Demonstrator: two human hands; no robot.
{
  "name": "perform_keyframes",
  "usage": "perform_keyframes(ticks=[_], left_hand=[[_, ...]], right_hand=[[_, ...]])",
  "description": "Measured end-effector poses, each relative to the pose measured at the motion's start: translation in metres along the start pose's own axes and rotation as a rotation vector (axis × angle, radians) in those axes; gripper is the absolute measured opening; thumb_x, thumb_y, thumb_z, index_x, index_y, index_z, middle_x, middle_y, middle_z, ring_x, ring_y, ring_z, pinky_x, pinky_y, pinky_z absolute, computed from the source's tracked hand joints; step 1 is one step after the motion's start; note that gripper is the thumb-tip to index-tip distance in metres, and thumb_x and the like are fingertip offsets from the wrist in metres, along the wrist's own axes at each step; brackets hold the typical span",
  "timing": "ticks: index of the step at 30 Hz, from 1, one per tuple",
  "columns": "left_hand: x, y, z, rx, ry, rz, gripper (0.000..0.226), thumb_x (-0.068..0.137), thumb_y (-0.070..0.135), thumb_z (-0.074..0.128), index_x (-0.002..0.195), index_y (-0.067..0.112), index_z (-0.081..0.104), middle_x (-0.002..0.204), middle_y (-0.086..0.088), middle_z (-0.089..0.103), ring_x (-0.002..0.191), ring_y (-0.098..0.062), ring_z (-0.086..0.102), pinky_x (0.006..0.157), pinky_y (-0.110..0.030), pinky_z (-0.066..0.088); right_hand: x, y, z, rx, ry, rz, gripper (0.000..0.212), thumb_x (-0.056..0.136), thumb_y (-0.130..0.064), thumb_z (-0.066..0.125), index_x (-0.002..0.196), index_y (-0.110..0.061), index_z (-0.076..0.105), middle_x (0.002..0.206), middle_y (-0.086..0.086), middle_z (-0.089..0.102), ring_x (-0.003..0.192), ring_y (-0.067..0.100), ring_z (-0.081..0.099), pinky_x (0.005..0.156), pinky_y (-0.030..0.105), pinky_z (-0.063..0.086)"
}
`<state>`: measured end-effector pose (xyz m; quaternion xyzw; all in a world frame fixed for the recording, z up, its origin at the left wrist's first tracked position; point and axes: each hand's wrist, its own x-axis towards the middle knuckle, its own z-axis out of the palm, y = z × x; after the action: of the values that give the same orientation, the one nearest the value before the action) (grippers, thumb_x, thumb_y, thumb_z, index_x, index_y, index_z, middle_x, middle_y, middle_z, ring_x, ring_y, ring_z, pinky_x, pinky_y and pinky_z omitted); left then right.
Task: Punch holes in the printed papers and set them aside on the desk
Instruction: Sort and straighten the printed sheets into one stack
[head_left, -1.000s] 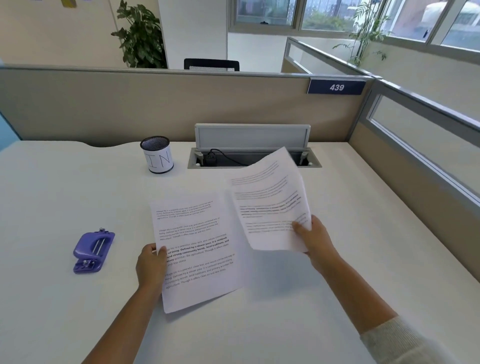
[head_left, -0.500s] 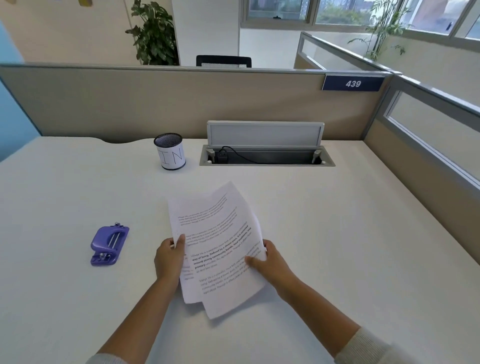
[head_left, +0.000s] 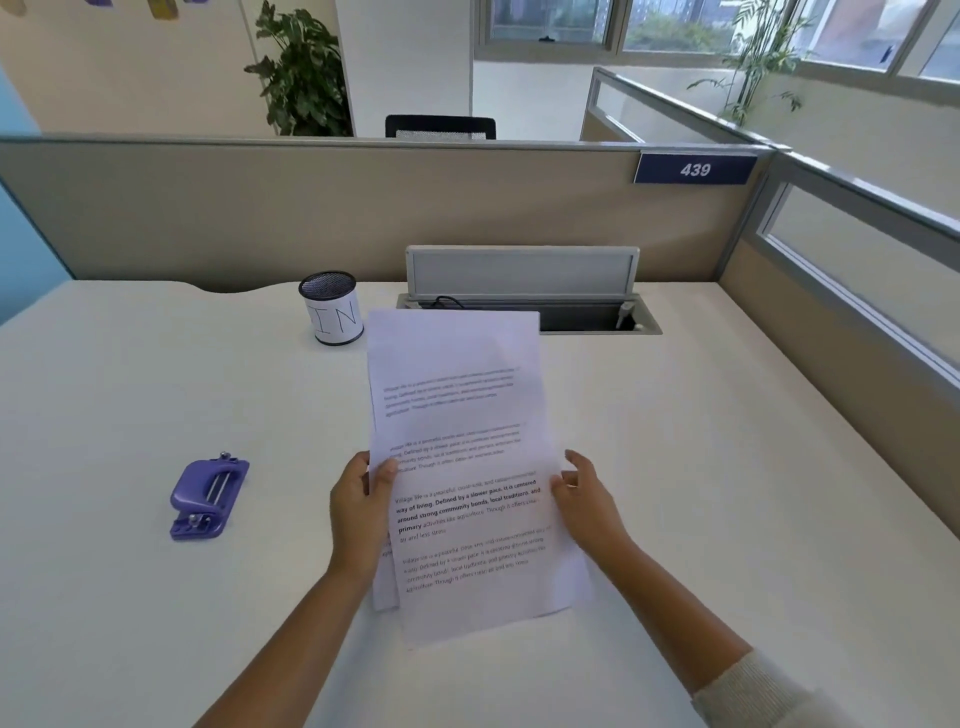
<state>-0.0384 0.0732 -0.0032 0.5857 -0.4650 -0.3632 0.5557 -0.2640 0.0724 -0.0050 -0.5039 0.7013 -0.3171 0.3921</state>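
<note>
Two printed papers (head_left: 462, 457) are stacked one over the other and held upright above the middle of the white desk (head_left: 727, 467). My left hand (head_left: 361, 506) grips their left edge with the thumb on the front sheet. My right hand (head_left: 587, 501) rests against the right edge, fingers loosely spread; whether it truly grips is unclear. A purple hole punch (head_left: 208, 499) lies on the desk well to the left of my left hand, untouched.
A mesh pen cup (head_left: 331, 307) labelled "IN" stands behind the papers to the left. An open cable tray (head_left: 597, 317) with a raised lid sits at the desk's back. Partition walls close off the back and right sides.
The two sheets, held apart a second ago, have been brought together into one stack and raised upright. Both hands moved inward to the stack's side edges.
</note>
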Motion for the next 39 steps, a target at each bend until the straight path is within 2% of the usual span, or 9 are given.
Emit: perform_keyframes(ticks=[6, 10, 13, 15, 21, 26, 30, 35, 39], left_hand=[[0.010, 0.029, 0.006, -0.068, -0.043, 0.140, 0.027, 0.095, 0.026, 0.044, 0.074, 0.009, 0.047, 0.075, -0.023, 0.056, 0.066, -0.022, 0.051, 0.060, -0.036, 0.045], [0.011, 0.056, 0.011, -0.100, -0.012, 0.279, 0.022, 0.097, 0.021, 0.038, 0.076, 0.017, 0.046, 0.070, 0.013, 0.060, 0.063, -0.001, 0.054, 0.054, -0.016, 0.046], [0.009, 0.065, 0.013, -0.136, -0.044, 0.331, 0.009, 0.092, 0.035, 0.041, 0.094, 0.029, 0.048, 0.092, 0.017, 0.063, 0.082, -0.002, 0.061, 0.061, -0.014, 0.050], [0.008, 0.065, 0.014, -0.123, -0.054, 0.338, 0.023, 0.085, 0.046, 0.046, 0.103, 0.032, 0.045, 0.104, 0.014, 0.059, 0.091, -0.001, 0.060, 0.065, -0.013, 0.051], [0.003, 0.059, 0.015, -0.180, -0.064, 0.265, 0.014, 0.090, 0.028, 0.050, 0.101, 0.035, 0.050, 0.098, 0.017, 0.063, 0.088, 0.005, 0.061, 0.061, -0.011, 0.049], [0.007, 0.056, 0.014, -0.273, -0.097, 0.206, 0.019, 0.094, 0.013, 0.043, 0.104, 0.021, 0.058, 0.087, 0.026, 0.069, 0.083, 0.006, 0.063, 0.066, -0.010, 0.049], [0.013, 0.053, 0.010, -0.375, -0.104, 0.111, 0.022, 0.094, 0.021, 0.043, 0.105, 0.028, 0.060, 0.094, 0.013, 0.069, 0.090, -0.009, 0.063, 0.074, -0.029, 0.055], [0.015, 0.052, 0.017, -0.639, -0.101, -0.025, 0.022, 0.096, 0.019, 0.041, 0.104, 0.024, 0.061, 0.105, 0.004, 0.069, 0.101, -0.016, 0.063, 0.081, -0.034, 0.054], [0.011, 0.047, 0.027, -0.705, -0.127, -0.099, 0.021, 0.095, 0.022, 0.042, 0.103, 0.021, 0.062, 0.111, -0.001, 0.069, 0.107, -0.021, 0.062, 0.091, -0.044, 0.049]], right_hand=[[0.000, -0.031, -0.022, 0.150, 0.085, -0.209, 0.022, 0.097, -0.013, 0.039, 0.114, -0.017, 0.051, 0.103, 0.009, 0.068, 0.094, 0.026, 0.064, 0.084, 0.044, 0.052], [-0.008, -0.052, -0.032, 0.286, 0.137, -0.389, 0.016, 0.098, -0.013, 0.039, 0.098, -0.024, 0.050, 0.092, -0.009, 0.063, 0.085, 0.007, 0.062, 0.072, 0.021, 0.052], [-0.009, -0.056, -0.033, 0.343, 0.114, -0.465, 0.020, 0.097, -0.010, 0.043, 0.093, -0.030, 0.047, 0.094, -0.009, 0.062, 0.079, -0.007, 0.061, 0.068, 0.011, 0.050], [-0.008, -0.053, -0.031, 0.359, 0.106, -0.492, 0.019, 0.095, -0.010, 0.047, 0.098, -0.029, 0.047, 0.101, -0.002, 0.063, 0.088, 0.001, 0.061, 0.072, 0.013, 0.050], [0.001, -0.037, -0.024, 0.354, 0.065, -0.451, 0.021, 0.093, -0.015, 0.051, 0.114, -0.019, 0.046, 0.116, 0.006, 0.061, 0.105, 0.022, 0.059, 0.088, 0.033, 0.051], [0.007, -0.009, -0.023, 0.288, -0.055, -0.329, 0.016, 0.085, -0.025, 0.064, 0.101, -0.021, 0.063, 0.102, -0.006, 0.069, 0.094, 0.013, 0.065, 0.080, 0.024, 0.051], [0.006, 0.021, -0.021, 0.490, -0.088, -0.186, 0.066, 0.051, -0.059, 0.080, 0.097, -0.014, 0.067, 0.099, 0.004, 0.073, 0.092, 0.019, 0.067, 0.083, 0.034, 0.054], [0.006, 0.033, -0.014, 0.913, -0.177, -0.063, 0.064, 0.033, -0.045, 0.092, 0.080, -0.014, 0.063, 0.074, 0.003, 0.069, 0.069, 0.014, 0.067, 0.071, 0.026, 0.058], [0.003, 0.023, -0.003, 1.014, -0.237, -0.085, 0.074, 0.042, -0.036, 0.092, 0.104, -0.009, 0.062, 0.099, 0.007, 0.073, 0.085, 0.019, 0.070, 0.073, 0.029, 0.058]])
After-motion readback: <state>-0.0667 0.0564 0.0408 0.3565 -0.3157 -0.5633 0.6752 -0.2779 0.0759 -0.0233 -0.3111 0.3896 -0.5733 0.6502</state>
